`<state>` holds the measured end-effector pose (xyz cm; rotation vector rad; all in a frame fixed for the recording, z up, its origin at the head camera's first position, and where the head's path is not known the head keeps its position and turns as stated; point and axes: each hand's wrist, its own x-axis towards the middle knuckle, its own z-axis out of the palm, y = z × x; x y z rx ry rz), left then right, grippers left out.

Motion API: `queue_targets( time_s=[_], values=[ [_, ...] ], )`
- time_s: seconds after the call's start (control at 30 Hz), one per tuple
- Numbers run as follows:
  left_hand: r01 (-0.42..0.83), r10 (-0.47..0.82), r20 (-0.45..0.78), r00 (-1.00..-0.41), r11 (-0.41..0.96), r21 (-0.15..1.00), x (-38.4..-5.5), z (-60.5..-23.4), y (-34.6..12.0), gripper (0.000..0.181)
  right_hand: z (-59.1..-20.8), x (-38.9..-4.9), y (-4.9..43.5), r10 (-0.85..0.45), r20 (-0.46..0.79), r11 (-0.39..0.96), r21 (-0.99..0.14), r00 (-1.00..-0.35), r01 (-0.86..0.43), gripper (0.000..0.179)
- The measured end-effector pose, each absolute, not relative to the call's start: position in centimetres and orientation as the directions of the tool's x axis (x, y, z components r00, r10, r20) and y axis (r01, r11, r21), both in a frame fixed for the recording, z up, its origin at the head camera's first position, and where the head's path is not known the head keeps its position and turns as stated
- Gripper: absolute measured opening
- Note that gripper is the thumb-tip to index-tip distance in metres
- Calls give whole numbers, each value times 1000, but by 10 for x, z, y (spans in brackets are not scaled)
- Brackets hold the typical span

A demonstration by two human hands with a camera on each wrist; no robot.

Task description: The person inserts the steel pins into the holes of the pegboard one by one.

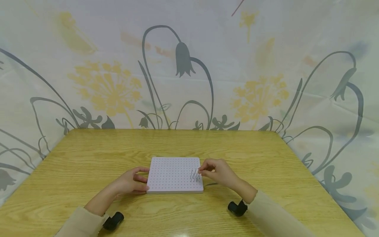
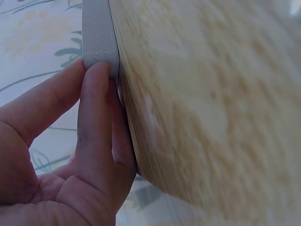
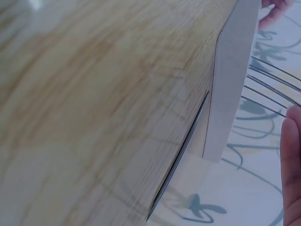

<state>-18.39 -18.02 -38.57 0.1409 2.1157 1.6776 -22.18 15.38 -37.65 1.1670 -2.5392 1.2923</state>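
A white pegboard (image 1: pixel 170 176) with a grid of small holes lies flat on the table. My left hand (image 1: pixel 131 181) rests at its left side, the thumb by the near corner. In the left wrist view, fingertips (image 2: pixel 98 70) press on the board's edge (image 2: pixel 99 35). Several thin dark metal rods (image 1: pixel 193 175) stand slightly tilted in holes near the right edge. Over that edge, my right hand (image 1: pixel 217 171) pinches the top of a thin metal rod (image 3: pixel 263 106) between thumb and index finger. Its lower end is at the board in the right wrist view.
More thin metal rods (image 3: pixel 176 160) lie together on the table just right of the board. The wooden table (image 1: pixel 103 148) reaches back to a floral cloth (image 1: pixel 222 65). Black wrist cameras (image 1: pixel 237 208) sit below both hands.
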Motion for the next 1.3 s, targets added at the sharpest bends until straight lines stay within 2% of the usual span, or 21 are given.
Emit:
queue_targets(
  time_s=[0.43,0.63,1.03,1.3],
  values=[
    [-185,349,-268,-898,254,949,-184,-384,-180,70,-376,-221,153,-604,332,403,-657,-725,-637,4],
    [-191,348,-273,-897,252,949,-184,-383,-180,70,-376,-222,154,-618,338,399,-644,-710,-653,3],
    [-189,348,-269,-898,249,950,-184,-385,-180,69,-375,-224,165,-642,347,387,-623,-684,-680,11],
    [-191,347,-270,-898,245,950,-184,-386,-180,70,-373,-222,172,-623,336,403,-637,-707,-657,10]
  ],
)
